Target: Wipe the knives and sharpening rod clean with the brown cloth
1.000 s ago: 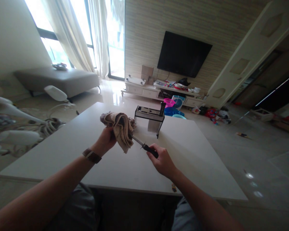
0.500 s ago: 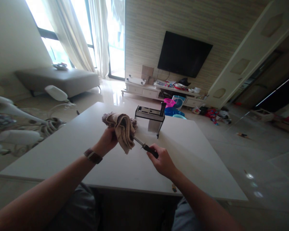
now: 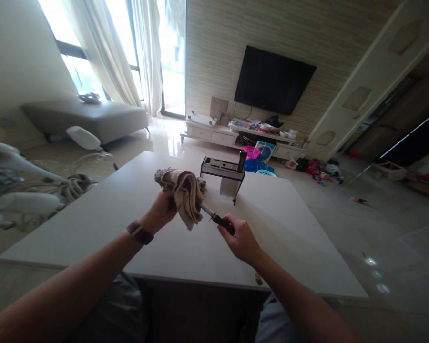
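My left hand (image 3: 163, 208) is closed on a bunched beige-brown cloth (image 3: 186, 193) above the white table (image 3: 128, 228). The cloth wraps round the far part of a thin metal rod-like tool (image 3: 207, 209), whose tip is hidden. My right hand (image 3: 241, 237) grips the tool's black handle (image 3: 223, 224) to the right of the cloth. Just beyond the hands stands a knife block (image 3: 221, 175) with slots on top and one black-handled item (image 3: 241, 161) upright at its right end.
A small yellowish object (image 3: 258, 278) lies at the table's near edge. Left of the table is a lamp with white shades (image 3: 84, 138). Beyond the table are pink (image 3: 251, 152) and blue baskets and a low cabinet (image 3: 210, 134) under a television.
My left hand and the cloth have moved slightly right along the tool, toward its handle. My right hand has stayed almost in place.
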A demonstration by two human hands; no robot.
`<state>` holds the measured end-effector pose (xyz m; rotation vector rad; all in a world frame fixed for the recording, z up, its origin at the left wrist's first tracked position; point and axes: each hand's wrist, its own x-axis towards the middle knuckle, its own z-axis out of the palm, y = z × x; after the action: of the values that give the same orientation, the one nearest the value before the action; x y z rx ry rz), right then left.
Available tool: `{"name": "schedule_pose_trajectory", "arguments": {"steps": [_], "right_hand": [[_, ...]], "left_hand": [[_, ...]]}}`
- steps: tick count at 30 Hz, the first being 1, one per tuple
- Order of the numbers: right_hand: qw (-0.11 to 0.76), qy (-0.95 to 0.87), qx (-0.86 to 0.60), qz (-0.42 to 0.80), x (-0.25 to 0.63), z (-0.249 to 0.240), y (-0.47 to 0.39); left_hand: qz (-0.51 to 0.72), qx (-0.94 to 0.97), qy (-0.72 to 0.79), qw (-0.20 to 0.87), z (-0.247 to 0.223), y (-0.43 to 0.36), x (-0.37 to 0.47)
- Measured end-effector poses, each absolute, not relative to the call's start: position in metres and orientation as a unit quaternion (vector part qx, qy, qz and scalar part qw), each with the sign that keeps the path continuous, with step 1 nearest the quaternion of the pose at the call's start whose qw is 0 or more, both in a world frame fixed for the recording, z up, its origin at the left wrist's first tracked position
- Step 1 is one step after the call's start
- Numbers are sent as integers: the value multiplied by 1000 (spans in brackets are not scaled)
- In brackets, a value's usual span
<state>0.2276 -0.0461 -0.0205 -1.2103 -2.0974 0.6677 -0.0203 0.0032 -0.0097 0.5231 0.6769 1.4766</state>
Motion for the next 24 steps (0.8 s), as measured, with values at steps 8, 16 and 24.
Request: {"name": "schedule_pose_trajectory", "arguments": {"steps": [8, 16, 24], "right_hand": [[309, -795, -457, 253, 227, -21, -46], [309, -796, -456, 250, 227, -22, -46], [305, -795, -460, 253, 227, -22, -45]], "left_hand": [[648, 227, 297, 664, -14, 5, -20], [644, 246, 293, 662, -22, 8, -21], [642, 261, 283, 663, -18, 4, -18]]}}
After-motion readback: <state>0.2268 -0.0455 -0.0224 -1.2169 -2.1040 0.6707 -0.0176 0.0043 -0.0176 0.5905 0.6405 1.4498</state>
